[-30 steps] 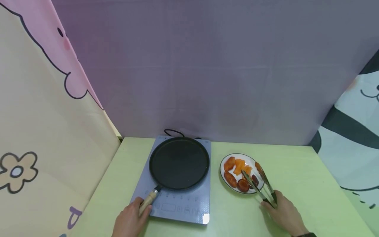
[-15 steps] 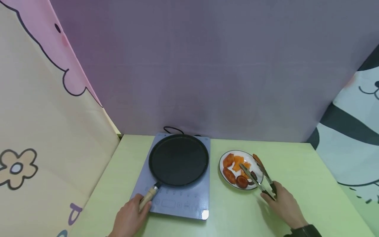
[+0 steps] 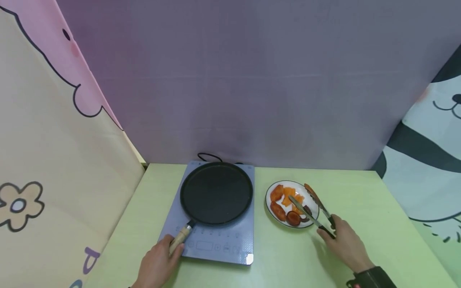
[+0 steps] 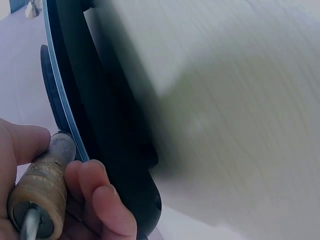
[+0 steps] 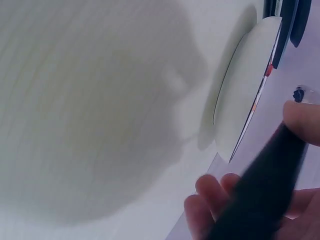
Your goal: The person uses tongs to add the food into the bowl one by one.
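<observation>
My left hand point(image 3: 156, 262) grips the wooden handle point(image 3: 180, 240) of a flat black frying pan point(image 3: 217, 194). The pan sits on a blue-grey induction cooktop point(image 3: 241, 248); in the left wrist view, fingers and thumb wrap the handle point(image 4: 42, 182). My right hand point(image 3: 347, 244) holds metal tongs point(image 3: 306, 211) with dark grips, their arms spread. One tong tip is over the orange pieces point(image 3: 288, 196) on a white, dark-rimmed plate point(image 3: 284, 184); the other is by its far right rim. Reddish-brown pieces point(image 3: 278, 211) and a round brown piece point(image 3: 293, 218) also lie on the plate.
The pale green table point(image 3: 284, 256) carries the cooktop and, to its right, the plate. A black cable point(image 3: 209, 154) loops behind the cooktop. A purple-grey cloth point(image 3: 230, 80) stands at the table's back, with printed cloths point(image 3: 54, 160) at the sides.
The head view has tilted slightly, so everything sits a little higher. The tongs have edged farther over the plate, toward its far side. My left hand stays on the pan handle.
</observation>
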Motion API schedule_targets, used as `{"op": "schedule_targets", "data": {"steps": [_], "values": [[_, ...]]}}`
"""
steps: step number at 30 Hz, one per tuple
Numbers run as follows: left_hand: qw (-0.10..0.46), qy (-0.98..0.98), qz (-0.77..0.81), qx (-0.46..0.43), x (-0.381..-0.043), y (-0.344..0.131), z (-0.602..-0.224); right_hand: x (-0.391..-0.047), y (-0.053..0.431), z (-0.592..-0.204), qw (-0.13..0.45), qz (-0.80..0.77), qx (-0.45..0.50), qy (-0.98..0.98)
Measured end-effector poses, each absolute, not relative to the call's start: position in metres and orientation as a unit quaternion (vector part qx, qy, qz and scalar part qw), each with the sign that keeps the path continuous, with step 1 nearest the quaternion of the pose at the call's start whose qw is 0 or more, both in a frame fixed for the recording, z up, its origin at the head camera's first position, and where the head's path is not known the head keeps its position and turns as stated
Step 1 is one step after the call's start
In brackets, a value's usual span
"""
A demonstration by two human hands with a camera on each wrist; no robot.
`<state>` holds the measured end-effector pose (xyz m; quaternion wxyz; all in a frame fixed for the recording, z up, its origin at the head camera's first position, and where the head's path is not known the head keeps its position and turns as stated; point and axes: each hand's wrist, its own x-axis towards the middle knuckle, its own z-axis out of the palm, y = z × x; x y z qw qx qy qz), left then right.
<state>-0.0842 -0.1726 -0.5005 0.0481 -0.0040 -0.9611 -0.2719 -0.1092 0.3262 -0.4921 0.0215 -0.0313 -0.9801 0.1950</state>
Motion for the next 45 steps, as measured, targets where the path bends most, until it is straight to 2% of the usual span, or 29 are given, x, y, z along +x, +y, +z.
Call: {"op": "schedule_targets", "data": {"steps": [6, 24, 35, 45], "values": [[0.043, -0.961, -0.272, 0.0, -0.085, -0.173, -0.502, -0.112, 0.328, -0.486, 0.015, 0.181, -0.032, -0.983], [0.029, -0.962, -0.272, 0.007, -0.085, -0.172, -0.504, -0.116, 0.318, -0.486, 0.047, 0.184, 0.004, -0.982], [0.023, -0.962, -0.272, 0.01, -0.086, -0.172, -0.502, -0.124, 0.308, -0.477, 0.023, 0.163, 0.008, -0.986], [0.023, -0.961, -0.275, 0.013, -0.085, -0.171, -0.504, -0.124, 0.292, -0.474, 0.01, 0.207, 0.023, -0.978]]}}
